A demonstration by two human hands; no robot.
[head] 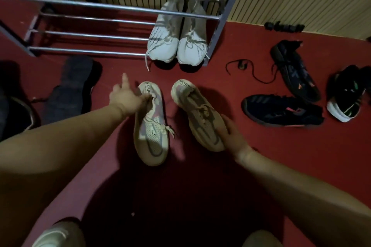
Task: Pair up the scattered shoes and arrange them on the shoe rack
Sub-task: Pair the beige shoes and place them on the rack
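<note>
Lying on the red floor (251, 156) at far left is a dark shoe (76, 88), sole side hard to read in the shadow, just in front of the metal shoe rack (112, 7) whose silver bars run across the top of the view. The left hand (126, 96) reaches in next, its forefinger stretched out straight while thumb and other fingers pinch the heel collar of the left beige sneaker (150, 132); that shoe is cream mesh with grey-pink panels, loose pale laces and printed letters on its heel tab, and its toe points back toward the person. Beyond it, on the rack's lowest bars at the right end, a pair of white sneakers (176, 40) sits side by side, toes outward, one lace trailing onto the floor. Just beside the first beige shoe, apart from it, the right beige sneaker (198, 116) of the same make tilts with its heel raised; the right hand (232, 134) grips it at the toe end, fingers wrapped along its outer side. Further right a loose black lace (253, 76) curls on the floor, then two black sneakers (285, 110) with pink and orange marks lie at angles, touching, and a black shoe with green stripes and a white sole (345, 96) lies near the edge.
</note>
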